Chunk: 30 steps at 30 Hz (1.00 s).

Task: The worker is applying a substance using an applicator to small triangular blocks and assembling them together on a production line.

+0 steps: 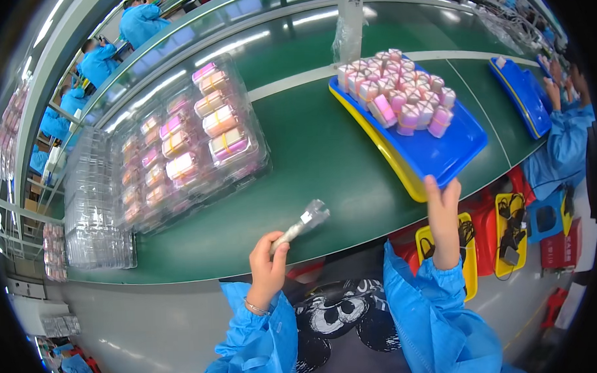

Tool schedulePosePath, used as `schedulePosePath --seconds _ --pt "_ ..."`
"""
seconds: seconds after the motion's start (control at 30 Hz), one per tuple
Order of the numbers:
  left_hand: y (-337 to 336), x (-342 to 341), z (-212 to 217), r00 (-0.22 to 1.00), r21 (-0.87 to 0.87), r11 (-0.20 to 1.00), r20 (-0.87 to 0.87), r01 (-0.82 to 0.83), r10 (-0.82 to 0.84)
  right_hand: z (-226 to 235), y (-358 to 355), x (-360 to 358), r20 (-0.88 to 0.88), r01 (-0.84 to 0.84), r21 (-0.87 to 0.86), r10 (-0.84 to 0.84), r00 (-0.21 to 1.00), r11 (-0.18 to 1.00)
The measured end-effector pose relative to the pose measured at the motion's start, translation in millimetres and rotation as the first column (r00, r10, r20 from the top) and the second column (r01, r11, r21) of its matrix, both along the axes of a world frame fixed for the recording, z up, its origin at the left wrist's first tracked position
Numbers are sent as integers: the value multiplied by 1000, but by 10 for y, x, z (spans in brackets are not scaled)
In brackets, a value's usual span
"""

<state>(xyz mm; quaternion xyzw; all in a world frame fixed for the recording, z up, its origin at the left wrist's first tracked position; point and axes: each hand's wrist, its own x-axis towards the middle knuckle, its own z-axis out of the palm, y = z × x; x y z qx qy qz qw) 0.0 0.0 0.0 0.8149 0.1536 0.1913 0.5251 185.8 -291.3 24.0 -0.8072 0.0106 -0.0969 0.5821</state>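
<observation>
Head view, running left to right: showing a stack of clear plastic trays on the green bench; showing next a loaded clear tray, holding banded pink-and-white bundles in rows, seemingly counting as an orderly, settled part; pinching, between thumb and fingers of the left hand, a slim pale piece with clear plastic about its far end, raised over the near bench edge, apart from every tray; showing farther right a crowd of similar bundles, standing closely packed at the far end of a blue tray, overlying a yellow tray; touching the blue tray's near corner with the right hand, but not revealing any fingers tucked beneath, so not telling how firmly gripping; seemingly leaving plenty of bundles in that crowd yet to be set in rows; showing last, at far right, a co-worker's blue sleeve beside another blue tray.
</observation>
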Motion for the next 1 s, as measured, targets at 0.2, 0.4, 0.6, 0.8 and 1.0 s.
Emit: schedulePosePath --seconds 0.2,0.4,0.6,0.8,1.0 --pt "-2 -8 36 999 -234 972 41 7 3 542 -38 -140 -81 13 -597 -76 994 802" --pt "22 -1 -17 987 -388 921 143 -17 78 371 -45 48 464 54 -413 159 872 909" --pt "53 62 50 981 -503 861 121 -72 153 106 384 162 462 -7 -559 318 828 829" --pt "81 117 166 998 -460 886 -9 -58 61 874 930 347 442 -413 -364 546 712 834" --pt "45 536 611 1000 -470 882 0 -27 31 565 1803 199 266 -638 -694 942 204 334"
